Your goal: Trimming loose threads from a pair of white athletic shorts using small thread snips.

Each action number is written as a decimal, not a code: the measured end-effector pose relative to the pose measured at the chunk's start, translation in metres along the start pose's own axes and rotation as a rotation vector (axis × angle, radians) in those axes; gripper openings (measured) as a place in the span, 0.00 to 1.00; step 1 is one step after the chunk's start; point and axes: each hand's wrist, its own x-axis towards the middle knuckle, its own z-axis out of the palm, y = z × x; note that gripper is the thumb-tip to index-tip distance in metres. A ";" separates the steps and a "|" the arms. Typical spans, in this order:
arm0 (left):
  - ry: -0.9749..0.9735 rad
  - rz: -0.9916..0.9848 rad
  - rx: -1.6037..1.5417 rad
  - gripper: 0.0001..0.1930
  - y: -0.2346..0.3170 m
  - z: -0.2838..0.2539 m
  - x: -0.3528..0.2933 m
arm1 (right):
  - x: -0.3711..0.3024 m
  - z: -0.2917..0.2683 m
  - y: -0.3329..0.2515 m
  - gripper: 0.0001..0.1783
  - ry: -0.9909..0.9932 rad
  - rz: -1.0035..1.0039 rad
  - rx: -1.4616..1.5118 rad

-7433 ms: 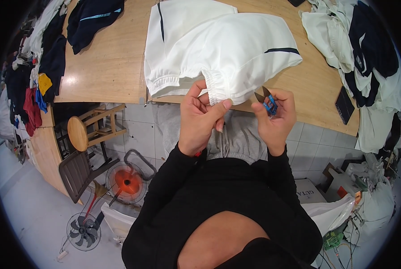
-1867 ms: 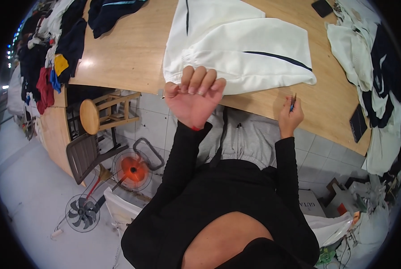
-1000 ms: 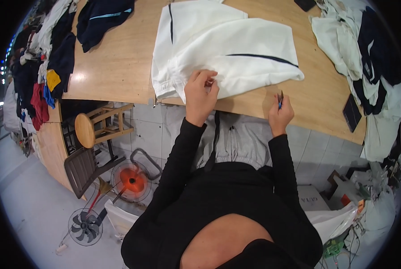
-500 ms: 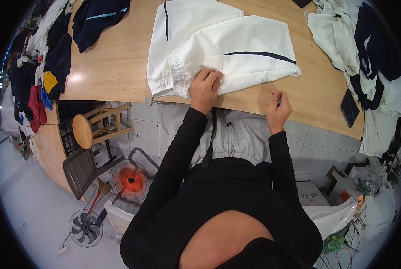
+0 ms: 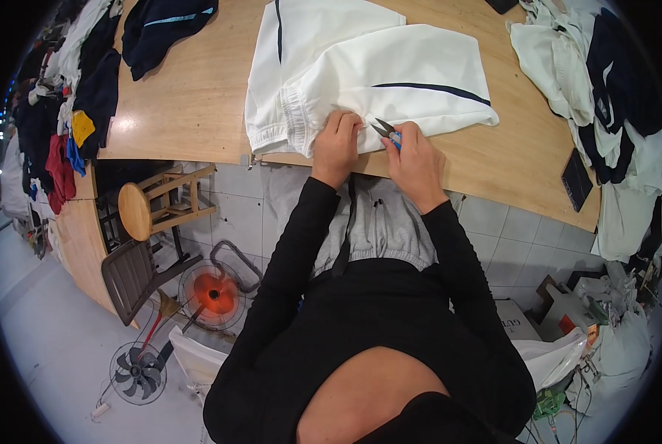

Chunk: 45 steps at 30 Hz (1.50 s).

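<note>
White shorts (image 5: 427, 66) with a dark stripe down each leg lie spread on the wooden table (image 5: 176, 111). Their gathered elastic waistband (image 5: 295, 122) faces left. My left hand (image 5: 336, 148) pinches the fabric along the near edge, just right of the waistband. In my right hand (image 5: 417, 164) is a pair of small thread snips (image 5: 386, 132) with blue handles and dark, parted blades. The blades point up and left toward the cloth by my left fingertips. Whether they touch the cloth, I cannot tell.
Dark garments (image 5: 164, 29) lie at the far left, beside a heap of mixed clothes (image 5: 57, 140). White and navy garments (image 5: 568, 74) are piled on the right, near a dark flat object (image 5: 577, 180). A wooden stool (image 5: 142, 211) and fans (image 5: 214, 292) stand below left.
My right hand has come left and up from the table's front edge to the shorts, bringing the snips beside my left fingers. My left hand has hardly moved and keeps its pinch.
</note>
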 end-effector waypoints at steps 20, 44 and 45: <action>-0.028 -0.009 0.044 0.07 0.003 -0.002 0.001 | 0.002 0.011 0.004 0.14 0.019 -0.088 -0.035; -0.043 0.003 0.107 0.07 0.006 0.000 -0.002 | 0.009 0.016 0.004 0.14 0.078 -0.079 -0.013; -0.038 0.003 0.110 0.07 0.005 -0.001 -0.003 | 0.008 0.016 0.006 0.15 0.100 -0.070 -0.002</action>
